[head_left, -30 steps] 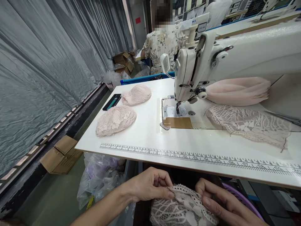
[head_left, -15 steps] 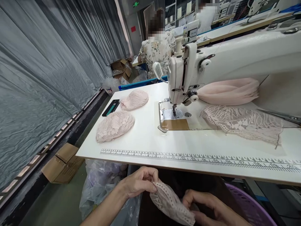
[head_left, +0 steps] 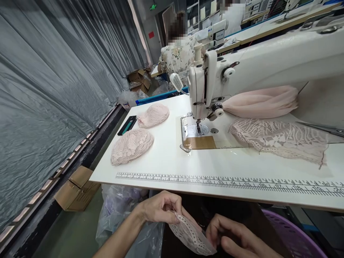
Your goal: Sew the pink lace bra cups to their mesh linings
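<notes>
Below the table's front edge, my left hand [head_left: 165, 208] pinches a pale pink lace piece [head_left: 192, 234] by its upper left end, thumb against fingers. The lace is curved, with an openwork border and a sheer part along its side. My right hand [head_left: 233, 234] is closed at the lower right end of the same lace, its curled fingers on the edge and its thumb a little off them. Part of that grip is hidden. On the table above lie two cup-shaped lace pieces, a near one [head_left: 132, 147] and a far one [head_left: 153, 115].
A white sewing machine [head_left: 258, 61] stands on the white table [head_left: 161, 157], which has a printed ruler [head_left: 228, 183]. Right of the needle lie a flat lace piece [head_left: 279, 139], folded pink fabric [head_left: 260, 102] and scissors [head_left: 322, 129]. A purple basket [head_left: 292, 233] stands below. A person [head_left: 177, 53] sits beyond.
The lace has turned slightly and its lower end has moved left and up. My right thumb has come away from the fingers. The view has shifted a little.
</notes>
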A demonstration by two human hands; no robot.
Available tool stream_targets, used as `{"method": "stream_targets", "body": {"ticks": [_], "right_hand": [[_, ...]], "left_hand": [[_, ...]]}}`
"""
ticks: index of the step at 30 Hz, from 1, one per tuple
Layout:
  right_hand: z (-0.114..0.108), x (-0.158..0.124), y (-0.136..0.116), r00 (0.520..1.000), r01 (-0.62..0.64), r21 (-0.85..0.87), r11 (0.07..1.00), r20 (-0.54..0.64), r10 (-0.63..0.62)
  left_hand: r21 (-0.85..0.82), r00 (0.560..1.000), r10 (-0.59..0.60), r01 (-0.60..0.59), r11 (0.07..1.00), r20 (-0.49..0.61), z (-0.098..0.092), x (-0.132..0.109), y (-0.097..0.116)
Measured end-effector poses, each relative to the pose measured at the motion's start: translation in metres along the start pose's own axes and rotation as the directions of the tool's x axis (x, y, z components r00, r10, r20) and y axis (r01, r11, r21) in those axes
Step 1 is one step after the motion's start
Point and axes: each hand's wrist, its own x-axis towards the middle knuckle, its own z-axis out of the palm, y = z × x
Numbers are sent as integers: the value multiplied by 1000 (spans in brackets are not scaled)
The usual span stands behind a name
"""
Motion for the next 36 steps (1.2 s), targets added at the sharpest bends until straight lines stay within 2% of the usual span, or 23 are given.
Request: {"method": "stream_targets", "body": {"ticks": [5,10,22,28,33,36], "right_hand": [[14,13,7,997,-56,-40,998,-61,54],[11,12,12,994,-89,-13,996,-62,88],[-10,-21,24,992,-85,-108,991,-101,74],[-9,-11,4,991,-124,-114,986,28,128],[-2,9,2,994,-95,-129,987,-70,86],[-2,12,3,992,-98,-137,986,-87,86]], "left_hand": [[166,998,-13,23,986,-62,6,4,0],[308,995,-16,45,950,-95,6,3,0],[366,998,-51,55,929,-20,7,9,2],[493,997,-60,79,867,-55,24,17,13],[634,991,6,83,769,-136,42,17,22],[628,986,12,96,772,-166,47,14,24]]}}
